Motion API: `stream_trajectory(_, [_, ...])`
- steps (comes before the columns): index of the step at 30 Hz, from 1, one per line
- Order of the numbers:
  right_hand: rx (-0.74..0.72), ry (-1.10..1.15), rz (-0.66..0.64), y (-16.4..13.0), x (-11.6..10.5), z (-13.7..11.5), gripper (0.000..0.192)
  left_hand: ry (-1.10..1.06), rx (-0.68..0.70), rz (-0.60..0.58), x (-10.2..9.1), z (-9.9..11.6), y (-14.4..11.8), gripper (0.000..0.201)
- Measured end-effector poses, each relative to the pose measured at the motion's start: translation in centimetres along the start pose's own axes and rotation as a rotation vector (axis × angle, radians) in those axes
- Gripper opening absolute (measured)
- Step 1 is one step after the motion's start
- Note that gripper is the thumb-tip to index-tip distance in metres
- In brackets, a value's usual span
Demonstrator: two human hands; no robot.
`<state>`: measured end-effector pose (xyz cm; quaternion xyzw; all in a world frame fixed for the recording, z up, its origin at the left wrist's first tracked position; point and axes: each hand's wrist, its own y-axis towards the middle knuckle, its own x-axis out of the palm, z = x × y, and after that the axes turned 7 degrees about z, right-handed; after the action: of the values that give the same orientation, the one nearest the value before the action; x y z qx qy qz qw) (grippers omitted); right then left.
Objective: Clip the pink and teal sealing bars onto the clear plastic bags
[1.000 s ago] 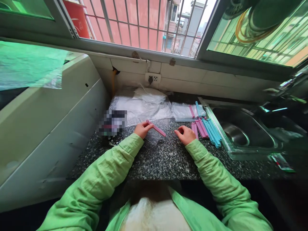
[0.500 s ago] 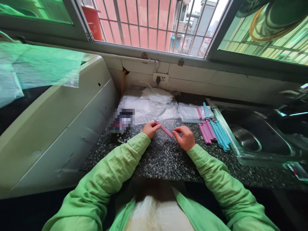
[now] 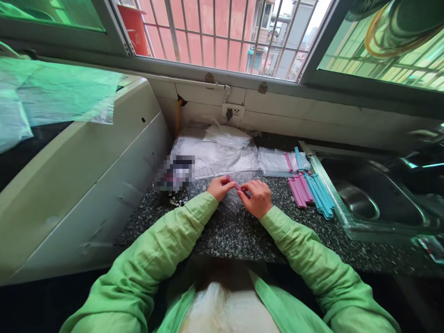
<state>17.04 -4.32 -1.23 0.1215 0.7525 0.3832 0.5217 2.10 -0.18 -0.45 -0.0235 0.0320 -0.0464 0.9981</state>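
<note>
At the left of the frame I see a pale grey appliance casing (image 3: 79, 175) beside the speckled black stone bench (image 3: 243, 231). Near mid-frame my left hand (image 3: 219, 187) pinches one end of a slim pink plastic sealing clip (image 3: 236, 185), and my right hand (image 3: 256, 198) is closed on its other end. The clip sits just above a small clear plastic bag (image 3: 231, 201) on the bench. Behind lie crumpled clear bags (image 3: 222, 150). Further right, loose pink and blue clips (image 3: 312, 189) lie just beside the steel sink (image 3: 364, 199).
</note>
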Motion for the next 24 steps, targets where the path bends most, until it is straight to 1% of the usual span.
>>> stream_trajectory(6, [-0.024, -0.031, 0.041, -0.3, 0.1, 0.0, 0.013, 0.010, -0.005, -0.032, 0.2, -0.4, 0.0, 0.016])
stream_trajectory(11, [-0.027, -0.043, 0.064, -0.4, -0.1, 0.0, 0.012, 0.075, 0.052, -0.052, 0.1, -0.8, 0.2, 0.027])
stream_trajectory(14, [-0.033, -0.048, 0.062, -0.5, -0.2, 0.0, 0.012, 0.103, 0.099, -0.024, -0.1, -1.0, 0.3, 0.037])
stream_trajectory(17, [-0.042, -0.047, 0.049, -0.5, -0.3, 0.0, 0.013, 0.113, 0.101, 0.014, -0.2, -1.0, 0.3, 0.045])
stream_trajectory(24, [-0.069, -0.017, 0.021, -0.6, -0.5, -0.2, 0.013, 0.162, 0.094, 0.022, -0.2, -0.9, 0.2, 0.049])
